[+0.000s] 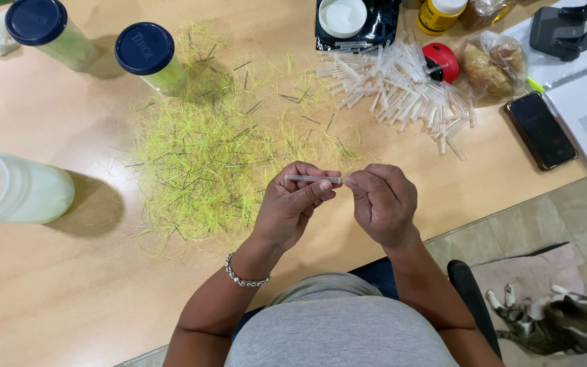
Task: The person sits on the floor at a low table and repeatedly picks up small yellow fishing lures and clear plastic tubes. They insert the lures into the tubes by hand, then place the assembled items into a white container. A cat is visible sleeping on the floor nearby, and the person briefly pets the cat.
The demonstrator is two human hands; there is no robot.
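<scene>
- Head view: your left hand (292, 204) pinches a thin clear tube (312, 179) level above the table's near edge (511, 197); your right hand (383, 204) pinches its tip.
- Loosen either pinch and I judge it drops floorward, toward the cat (552, 323).
- Open tabletop lies left; yellow fibres (205, 149) and the tube pile (402, 88) crowd ahead.

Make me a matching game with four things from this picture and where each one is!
Things:
1. small clear tube
2. phone
3. cat
4. yellow-green fibre pile

Places:
A. on the floor by the chair
B. spread over the middle of the table
C. held between the left hand and right hand
D. near the table's right edge, beside papers

Pairs: 1-C, 2-D, 3-A, 4-B
</scene>
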